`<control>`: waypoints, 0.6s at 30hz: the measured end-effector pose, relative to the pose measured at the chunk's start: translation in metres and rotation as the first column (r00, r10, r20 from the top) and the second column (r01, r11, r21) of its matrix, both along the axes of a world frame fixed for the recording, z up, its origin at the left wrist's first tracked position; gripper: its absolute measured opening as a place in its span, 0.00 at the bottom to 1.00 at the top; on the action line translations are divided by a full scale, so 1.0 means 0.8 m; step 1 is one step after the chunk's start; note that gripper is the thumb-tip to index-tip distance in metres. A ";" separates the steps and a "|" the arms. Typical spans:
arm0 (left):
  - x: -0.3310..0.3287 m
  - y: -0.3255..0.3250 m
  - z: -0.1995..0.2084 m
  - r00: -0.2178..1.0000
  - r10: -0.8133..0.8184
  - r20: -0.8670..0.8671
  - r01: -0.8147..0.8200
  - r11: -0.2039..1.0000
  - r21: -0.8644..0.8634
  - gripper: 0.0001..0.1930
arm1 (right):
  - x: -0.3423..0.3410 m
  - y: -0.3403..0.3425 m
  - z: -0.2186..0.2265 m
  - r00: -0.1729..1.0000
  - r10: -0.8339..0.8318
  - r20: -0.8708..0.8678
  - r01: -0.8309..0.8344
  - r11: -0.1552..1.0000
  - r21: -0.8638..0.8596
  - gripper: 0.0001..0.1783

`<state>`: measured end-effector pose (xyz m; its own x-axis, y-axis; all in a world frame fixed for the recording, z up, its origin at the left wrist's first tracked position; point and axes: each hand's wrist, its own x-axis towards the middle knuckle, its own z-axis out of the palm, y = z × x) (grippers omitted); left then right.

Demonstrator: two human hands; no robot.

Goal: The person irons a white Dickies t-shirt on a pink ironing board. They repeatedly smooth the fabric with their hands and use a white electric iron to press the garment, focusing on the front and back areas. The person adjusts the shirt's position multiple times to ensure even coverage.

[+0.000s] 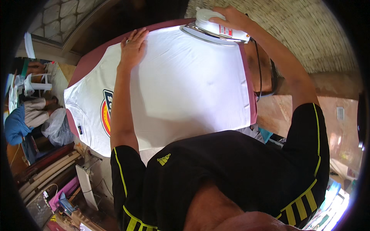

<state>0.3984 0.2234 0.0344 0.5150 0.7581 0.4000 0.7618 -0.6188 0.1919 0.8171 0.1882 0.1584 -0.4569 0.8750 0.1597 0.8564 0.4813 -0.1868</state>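
Observation:
A white shirt point(189, 84) with a coloured print point(105, 111) lies spread over a maroon ironing board point(86, 63). At the far right edge of the shirt my right hand point(232, 19) grips a white clothes iron point(210, 27), whose shiny soleplate rests flat on the cloth. My left hand point(133, 47) lies palm down on the shirt's far edge, fingers stretched out, left of the iron and apart from it. My left forearm crosses the shirt and covers part of the print. Small wrinkles show in the cloth.
A dark cord point(259, 69) hangs beside the board's right end. Beyond it is a woven straw-like surface point(300, 38). At the left, a person in blue point(19, 121) sits near a clear plastic bag point(58, 127). Wooden planks point(50, 173) lie at the lower left.

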 end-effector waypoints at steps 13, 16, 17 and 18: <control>-0.143 0.033 0.035 0.867 0.349 0.356 -0.209 0.902 -0.377 0.11 | -0.192 0.041 0.029 0.982 0.170 -0.076 -0.178 0.979 -0.104 0.23; -0.157 0.040 0.030 0.828 0.353 0.436 -0.151 0.889 -0.431 0.11 | -0.256 0.054 0.030 0.983 0.158 -0.092 -0.170 0.977 -0.130 0.24; -0.170 0.035 0.028 0.820 0.356 0.449 -0.137 0.883 -0.449 0.10 | -0.280 0.057 0.029 0.980 0.168 -0.103 -0.182 0.973 -0.145 0.25; -0.160 0.037 0.030 0.823 0.323 0.467 -0.114 0.900 -0.421 0.10 | -0.291 0.060 0.045 0.947 0.263 -0.183 -0.282 0.955 -0.090 0.27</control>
